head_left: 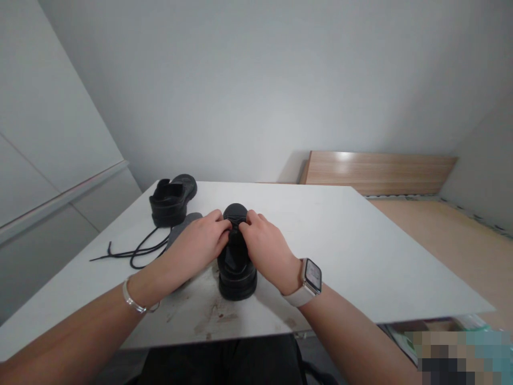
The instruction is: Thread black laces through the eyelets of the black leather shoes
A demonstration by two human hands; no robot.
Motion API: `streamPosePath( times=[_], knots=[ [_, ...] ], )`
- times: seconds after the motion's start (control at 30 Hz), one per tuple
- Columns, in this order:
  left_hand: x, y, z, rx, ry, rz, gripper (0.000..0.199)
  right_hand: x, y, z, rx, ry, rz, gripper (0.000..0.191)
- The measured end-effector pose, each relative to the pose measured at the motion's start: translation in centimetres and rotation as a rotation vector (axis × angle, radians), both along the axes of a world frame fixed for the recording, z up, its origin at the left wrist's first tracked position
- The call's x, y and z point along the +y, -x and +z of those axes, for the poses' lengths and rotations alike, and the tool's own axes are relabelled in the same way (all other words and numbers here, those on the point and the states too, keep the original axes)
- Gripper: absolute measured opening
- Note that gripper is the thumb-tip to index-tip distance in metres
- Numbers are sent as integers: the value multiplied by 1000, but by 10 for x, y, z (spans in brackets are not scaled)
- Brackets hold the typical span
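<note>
A black shoe stands on the white table with its toe pointing away and its heel towards me. My left hand pinches at the upper front of the shoe from the left, fingers closed. From the right, my right hand does the same, its fingertips close to the left ones. What exactly lies between the fingertips is too small to make out. Partly under my left forearm lies a grey cloth-like thing, beside loose black laces. Another black shoe is at the table's back left.
The white table has brownish smudges near its front edge. Behind it rises a plain wall. A wooden headboard and a bed-like surface are at the right. Assorted items sit below the table's right front corner.
</note>
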State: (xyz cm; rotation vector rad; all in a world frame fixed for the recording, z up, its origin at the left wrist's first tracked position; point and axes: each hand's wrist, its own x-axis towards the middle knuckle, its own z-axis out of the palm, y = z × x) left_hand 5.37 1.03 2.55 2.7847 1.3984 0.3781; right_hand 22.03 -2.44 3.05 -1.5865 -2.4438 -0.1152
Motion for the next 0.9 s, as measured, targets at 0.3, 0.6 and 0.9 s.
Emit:
streamPosePath(
  times=[0.3,0.6,0.9],
  knots=[
    [-1,6,35,-670,-198,-89,17,16,-11,9,726,-225,100,13],
    [-4,1,37,-840,-142,-99,17,15,8,2,1465,143,245,10],
    [5,7,19,-916,165,-189,32,20,7,2,1509,150,235,18]
  ],
)
